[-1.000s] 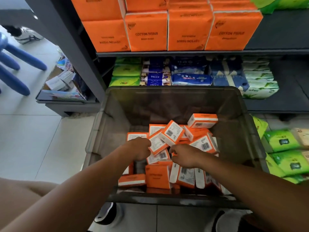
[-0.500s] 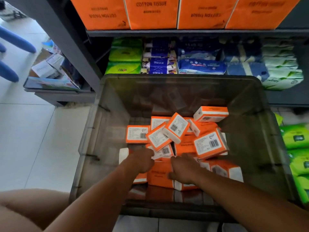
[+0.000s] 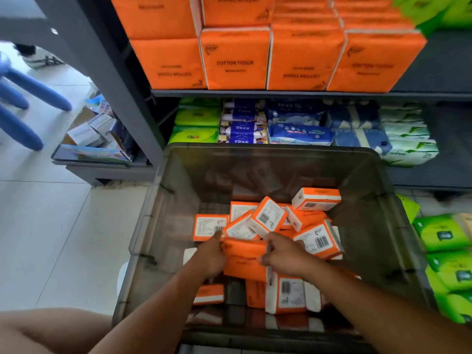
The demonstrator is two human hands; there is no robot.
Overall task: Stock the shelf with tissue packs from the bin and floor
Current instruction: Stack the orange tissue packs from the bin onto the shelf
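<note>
A grey translucent bin point(image 3: 153, 226) stands on the floor before the shelf and holds several orange tissue packs point(image 3: 316, 238). Both hands are inside the bin. My left hand point(image 3: 212, 256) grips the left end of one orange pack point(image 3: 244, 261), and my right hand point(image 3: 286, 254) grips its right end. The pack is lifted slightly above the pile. The upper shelf point(image 3: 255, 93) carries rows of large orange tissue packs point(image 3: 235, 57).
The lower shelf holds green, blue and white tissue packs point(image 3: 298, 131). Green packs point(image 3: 444, 233) lie on the floor right of the bin. A low tray of boxes point(image 3: 89, 149) and blue stool legs point(image 3: 23, 106) are at the left. My knee point(image 3: 46, 330) is bottom left.
Both hands have closed round one orange pack and raised it from the pile. The view has tilted up toward the shelf.
</note>
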